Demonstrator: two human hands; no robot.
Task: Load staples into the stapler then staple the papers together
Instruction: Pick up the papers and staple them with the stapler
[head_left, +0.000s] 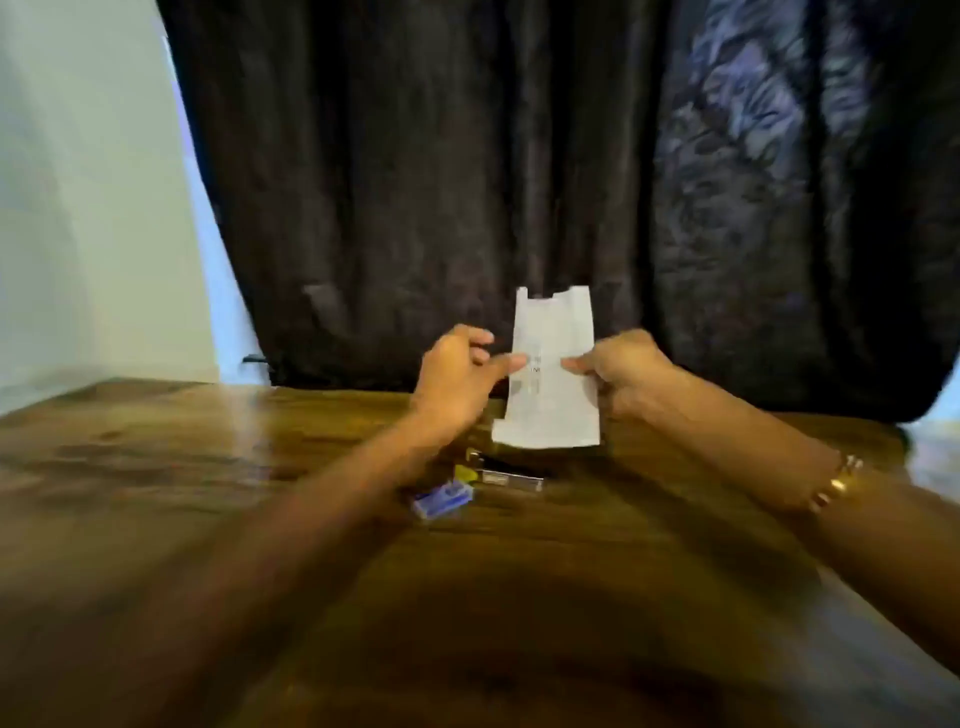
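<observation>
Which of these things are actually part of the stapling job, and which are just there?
Part of the job:
- papers, held up by the left hand and right hand
- stapler on the table
- small blue staple box

Just there:
- wooden table
- dark curtain
- bracelet

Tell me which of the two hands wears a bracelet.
The right hand: a gold bracelet circles its wrist; the left hand has none.

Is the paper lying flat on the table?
No, both hands hold the paper up above the table, over the stapler.
</observation>
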